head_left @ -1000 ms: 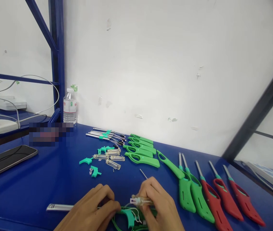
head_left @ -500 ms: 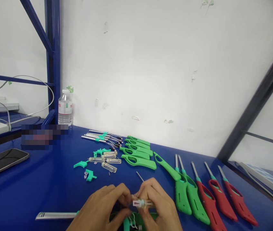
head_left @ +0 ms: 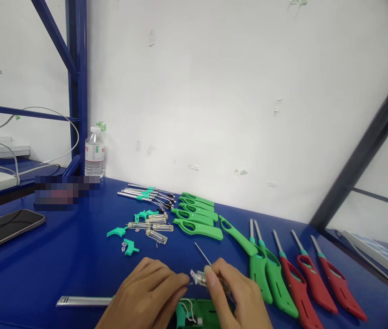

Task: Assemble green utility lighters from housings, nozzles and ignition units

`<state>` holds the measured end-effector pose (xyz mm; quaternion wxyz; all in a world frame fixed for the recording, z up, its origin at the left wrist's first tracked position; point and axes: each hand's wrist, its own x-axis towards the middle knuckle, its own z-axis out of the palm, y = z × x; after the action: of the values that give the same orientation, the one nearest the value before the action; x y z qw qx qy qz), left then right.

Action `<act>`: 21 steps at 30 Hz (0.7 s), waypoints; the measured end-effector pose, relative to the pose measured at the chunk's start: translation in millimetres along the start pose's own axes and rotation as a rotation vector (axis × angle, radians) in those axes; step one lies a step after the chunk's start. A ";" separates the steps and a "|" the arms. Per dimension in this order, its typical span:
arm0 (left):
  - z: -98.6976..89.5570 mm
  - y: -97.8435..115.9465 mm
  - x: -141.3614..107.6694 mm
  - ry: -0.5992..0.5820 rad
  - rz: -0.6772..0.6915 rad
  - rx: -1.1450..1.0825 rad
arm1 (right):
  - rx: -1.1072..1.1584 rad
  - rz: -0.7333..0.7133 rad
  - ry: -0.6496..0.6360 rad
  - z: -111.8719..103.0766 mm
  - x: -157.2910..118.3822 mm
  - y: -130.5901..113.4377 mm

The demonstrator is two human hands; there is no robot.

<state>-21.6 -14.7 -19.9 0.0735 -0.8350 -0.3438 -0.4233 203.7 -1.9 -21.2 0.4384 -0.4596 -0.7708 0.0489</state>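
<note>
My right hand point(head_left: 237, 292) grips a clear lighter fuel tank point(head_left: 201, 278), its valve end with a small pale clip turned toward my left hand. A thin metal rod point(head_left: 202, 253) sticks out beyond the right fingers; whether they hold it too, I cannot tell. Fingertips pinched, my left hand point(head_left: 146, 292) is just beside the valve, with a tiny sliver at the tips too small to name. Below lies an open green lighter shell half point(head_left: 207, 313) with a teal trigger point(head_left: 180, 315) and white wires. Its metal barrel point(head_left: 84, 301) extends left from under my left hand.
Further back lie clear fuel tanks point(head_left: 156, 236), teal triggers point(head_left: 131, 247), barrels with wires point(head_left: 134, 195) and green shell halves point(head_left: 197, 229). Green lighters point(head_left: 260, 278) and red lighters point(head_left: 343, 292) line the right. A phone point(head_left: 7, 230) and a water bottle point(head_left: 94, 155) are left.
My hands have moved apart slightly, the left fingers drawing back from the tank's valve end. The right hand has shifted a little right, and more of the green shell shows.
</note>
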 end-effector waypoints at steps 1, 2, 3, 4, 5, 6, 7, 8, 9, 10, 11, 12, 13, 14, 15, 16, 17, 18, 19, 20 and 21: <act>0.7 0.4 0.7 0.006 -0.009 0.001 | 0.004 0.002 -0.011 1.6 0.6 -1.1; 1.3 0.8 1.5 0.017 -0.017 0.004 | 0.008 0.001 -0.014 2.4 1.1 -2.1; 1.7 1.0 2.4 0.022 -0.025 0.008 | 0.010 0.000 -0.010 2.3 1.4 -2.9; 1.9 1.1 3.2 0.029 -0.033 0.010 | 0.010 0.000 -0.001 1.6 1.4 -3.3; 1.8 1.2 4.0 0.043 -0.037 0.012 | 0.008 0.000 0.007 0.3 1.4 -3.7; 1.5 1.2 4.7 0.053 -0.041 0.013 | 0.005 0.001 0.015 -1.2 1.1 -3.9; 1.0 1.2 5.4 0.056 -0.045 0.013 | 0.006 0.002 0.021 -2.7 0.8 -4.2; 0.3 1.3 5.9 0.062 -0.042 0.011 | 0.008 0.005 0.025 -4.2 0.5 -4.5; -0.3 1.4 6.3 0.064 -0.040 0.010 | 0.010 0.010 0.026 -5.5 0.1 -5.0; -1.0 1.6 6.4 0.073 -0.035 0.008 | 0.011 0.018 0.025 -6.6 -0.2 -5.6; -1.5 1.8 6.2 0.077 -0.029 0.007 | 0.013 0.026 0.020 -7.5 -0.4 -6.2; -1.8 1.9 5.7 0.077 -0.028 0.007 | 0.018 0.031 0.013 -8.2 -0.5 -6.6; -2.0 1.8 4.9 0.073 -0.032 0.007 | 0.023 0.032 0.004 -8.6 -0.5 -6.8; -1.9 1.5 3.9 0.059 -0.041 0.006 | 0.026 0.028 -0.004 -8.9 -0.3 -6.8; -1.8 1.0 2.6 0.041 -0.055 0.001 | 0.025 0.018 -0.010 -8.9 0.0 -6.5; -1.5 0.4 1.4 0.023 -0.068 -0.007 | 0.016 0.008 -0.017 -8.9 0.3 -5.9; -1.2 -0.2 0.3 0.009 -0.080 -0.016 | -0.001 -0.002 -0.023 -8.8 0.7 -5.1; -1.0 -0.8 -0.6 -0.002 -0.089 -0.026 | -0.023 -0.011 -0.027 -8.6 1.1 -4.1; -0.9 -1.1 -1.1 -0.009 -0.092 -0.036 | -0.046 -0.019 -0.030 -8.3 1.4 -3.2; -1.0 -1.1 -1.2 -0.012 -0.092 -0.044 | -0.068 -0.026 -0.032 -8.0 1.7 -2.2; -1.2 -0.9 -0.8 -0.012 -0.089 -0.051 | -0.084 -0.031 -0.032 -7.7 1.7 -1.5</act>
<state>-23.3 -14.9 -19.9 0.0310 -0.8230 -0.3702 -0.4297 208.0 -4.0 -14.7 0.4068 -0.4649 -0.7862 0.0172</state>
